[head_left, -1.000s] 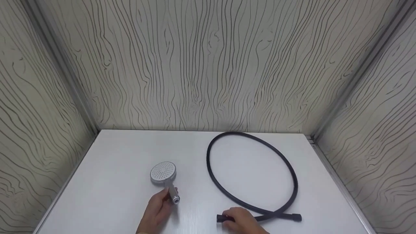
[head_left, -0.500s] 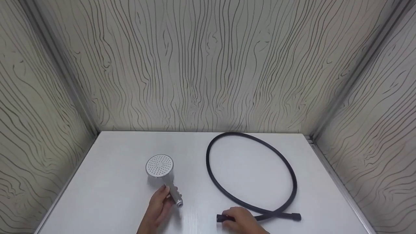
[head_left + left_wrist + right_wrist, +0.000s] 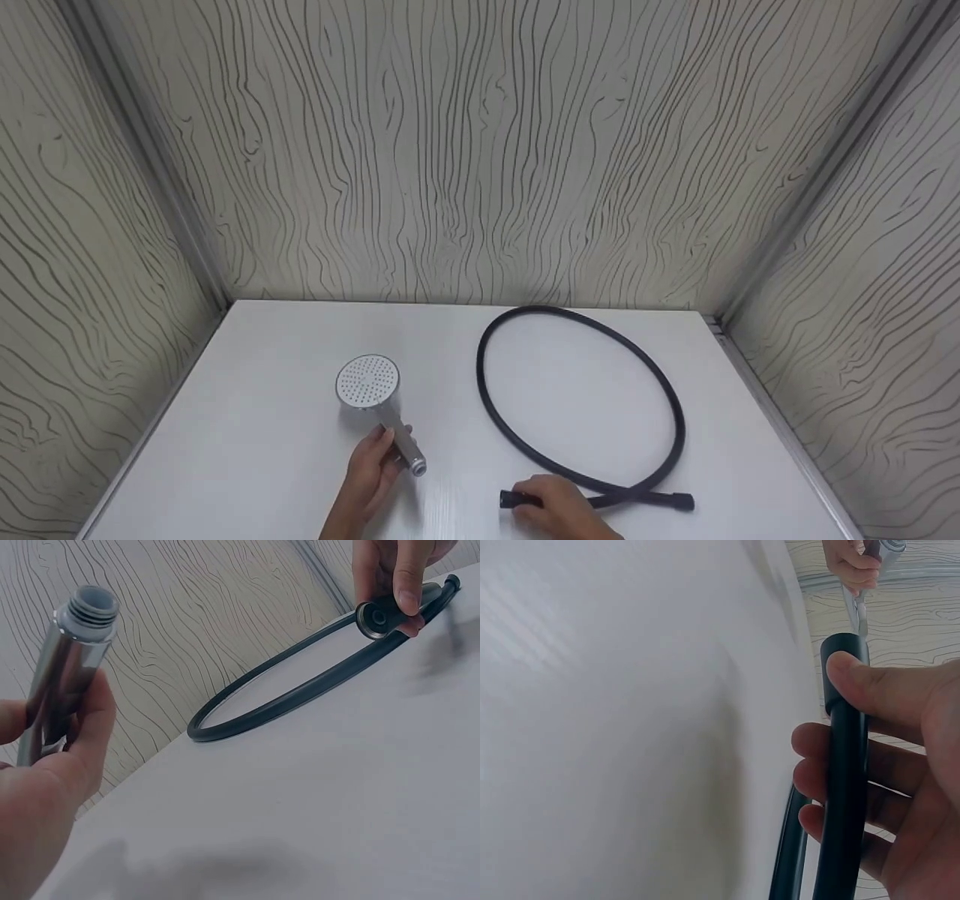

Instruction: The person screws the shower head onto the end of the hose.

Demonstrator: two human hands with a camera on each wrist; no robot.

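Note:
My left hand (image 3: 367, 466) grips the handle of a silver shower head (image 3: 367, 381), whose round, dotted spray face is turned up. In the left wrist view the threaded end of the handle (image 3: 93, 609) shows bare, pointing up and away from the fingers. My right hand (image 3: 556, 504) pinches a black shower hose (image 3: 679, 420) just behind its end fitting. The right wrist view shows the thumb on that end fitting (image 3: 844, 652) and the other fingers curled behind the hose. The hose end and the handle's threaded end are apart, with the hose end to the right.
The rest of the hose lies in a large loop on the white table (image 3: 262, 420), crossing itself near the right hand. Its other end fitting (image 3: 682, 502) lies at the right. Wood-patterned panels (image 3: 465, 150) stand behind the table and on both sides.
The shower head has tipped so its spray face shows more, and its threaded end has shifted slightly right and down. My right hand and the hose have stayed almost still.

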